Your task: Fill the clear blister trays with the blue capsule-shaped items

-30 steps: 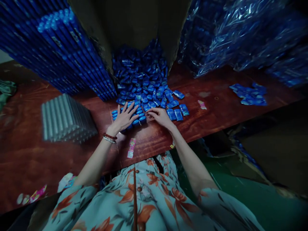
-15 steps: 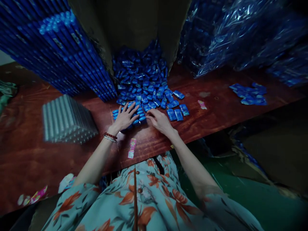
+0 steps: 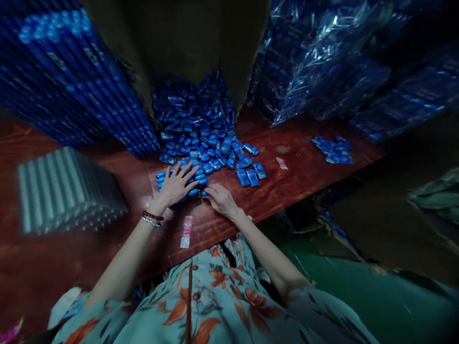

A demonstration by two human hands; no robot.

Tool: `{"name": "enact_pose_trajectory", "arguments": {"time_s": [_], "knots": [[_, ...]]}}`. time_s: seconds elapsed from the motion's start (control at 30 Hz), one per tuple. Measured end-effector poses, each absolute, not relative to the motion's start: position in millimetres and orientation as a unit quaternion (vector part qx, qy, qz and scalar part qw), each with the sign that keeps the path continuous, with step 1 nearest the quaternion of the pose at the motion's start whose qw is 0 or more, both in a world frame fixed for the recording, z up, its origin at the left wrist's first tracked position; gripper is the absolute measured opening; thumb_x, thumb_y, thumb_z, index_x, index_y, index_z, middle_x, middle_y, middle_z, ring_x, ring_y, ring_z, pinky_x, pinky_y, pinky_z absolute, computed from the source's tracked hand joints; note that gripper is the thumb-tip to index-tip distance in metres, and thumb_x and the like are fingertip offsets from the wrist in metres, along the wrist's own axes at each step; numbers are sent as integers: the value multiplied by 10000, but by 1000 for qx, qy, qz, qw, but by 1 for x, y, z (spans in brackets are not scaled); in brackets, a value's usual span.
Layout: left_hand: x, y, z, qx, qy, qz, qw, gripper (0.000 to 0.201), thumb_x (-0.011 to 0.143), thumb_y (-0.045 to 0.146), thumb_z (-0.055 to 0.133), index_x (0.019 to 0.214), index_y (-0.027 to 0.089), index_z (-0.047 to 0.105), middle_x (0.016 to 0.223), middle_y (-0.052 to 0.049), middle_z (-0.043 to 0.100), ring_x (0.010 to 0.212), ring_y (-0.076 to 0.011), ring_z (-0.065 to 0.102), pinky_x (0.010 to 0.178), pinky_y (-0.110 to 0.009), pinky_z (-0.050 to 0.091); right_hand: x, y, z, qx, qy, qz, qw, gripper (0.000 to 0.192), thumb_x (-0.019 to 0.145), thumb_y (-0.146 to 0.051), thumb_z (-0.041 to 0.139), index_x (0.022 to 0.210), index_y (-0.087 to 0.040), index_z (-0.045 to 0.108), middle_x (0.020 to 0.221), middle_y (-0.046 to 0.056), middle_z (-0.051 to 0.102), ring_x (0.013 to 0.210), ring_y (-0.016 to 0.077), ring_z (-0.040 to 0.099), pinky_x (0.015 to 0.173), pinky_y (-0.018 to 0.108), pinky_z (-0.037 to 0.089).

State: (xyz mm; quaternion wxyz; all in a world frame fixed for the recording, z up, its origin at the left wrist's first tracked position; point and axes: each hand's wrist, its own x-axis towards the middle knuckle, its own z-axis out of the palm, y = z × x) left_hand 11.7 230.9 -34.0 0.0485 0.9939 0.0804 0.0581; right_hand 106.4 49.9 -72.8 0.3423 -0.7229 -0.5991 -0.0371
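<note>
A person's left hand (image 3: 176, 185) lies flat, fingers spread wide, on a row of small blue packets (image 3: 181, 177) near the wooden table's (image 3: 287, 186) edge. The right hand (image 3: 222, 200), loosely curled, touches their right end. A nudge could scatter them.

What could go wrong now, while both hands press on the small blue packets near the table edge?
The left hand lies flat on the gathered blue packets, and the right hand presses beside them; a push toward the near table edge could drop some. The pile spilling from the cardboard box may slide onto them. The tall blue stack stands close and could be knocked.
</note>
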Motion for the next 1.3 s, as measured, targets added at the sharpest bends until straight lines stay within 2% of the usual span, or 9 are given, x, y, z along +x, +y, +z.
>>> {"name": "enact_pose_trajectory", "arguments": {"time_s": [0.17,0.3,0.47,0.67,0.8,0.93,1.1,1.2,1.3], "knots": [[10,231,-32,994,84,43,55,526,931,505,328,1428,337,294,1519,17,245,1388,-327,211,1105,-587,172,112,58,-24,-713,-594,-27,372,138,900,-282,492,914,-181,585,866,76,606,805,187,556,745,294,461],[8,232,-32,993,82,48,66,530,930,513,327,1430,342,285,1521,21,239,1393,-330,193,1106,-592,157,123,46,-4,-776,-400,-25,488,315,832,-365,597,1081,-176,556,770,14,571,641,135,508,604,258,436],[5,232,-32,990,85,58,91,554,922,556,298,1430,334,288,1516,11,255,1391,-313,206,1119,-575,140,114,17,-52,-750,-116,229,609,393,631,-489,716,837,-165,633,547,-49,504,394,63,351,365,213,287],[3,232,-33,989,81,65,109,681,850,658,365,1430,306,302,1518,-9,250,1388,-357,188,1113,-604,111,86,7,-69,-680,-74,348,641,532,588,-439,770,1015,-177,592,608,-30,608,525,130,618,491,234,508],[3,233,-34,988,82,70,109,660,857,645,367,1425,313,312,1514,-9,262,1386,-353,196,1109,-603,128,81,21,-62,-689,-112,281,659,484,611,-419,765,992,-188,575,659,-41,619,573,158,664,544,266,558],[2,233,-34,988,77,78,107,646,866,642,349,1425,322,306,1508,-12,279,1390,-332,197,1116,-591,123,83,35,-65,-761,-261,154,573,343,760,-454,651,990,-207,593,684,-18,641,556,153,647,540,273,551],[2,233,-35,989,82,77,93,536,928,533,301,1420,323,318,1508,-2,278,1394,-305,203,1125,-571,134,92,50,-69,-806,-519,-35,281,312,895,-426,506,1070,-194,620,944,95,694,801,204,677,675,277,530],[3,234,-37,990,74,83,83,523,933,502,314,1426,327,301,1512,1,269,1390,-313,211,1114,-582,163,97,59,-62,-800,-576,-62,153,329,933,-428,431,1046,-195,634,795,93,688,666,192,663,532,255,477],[4,235,-39,991,72,90,69,502,941,470,319,1424,332,304,1512,6,269,1386,-318,221,1105,-583,185,99,68,-54,-792,-596,-69,109,367,943,-449,392,913,-178,637,683,68,656,541,161,620,469,242,423]]}}
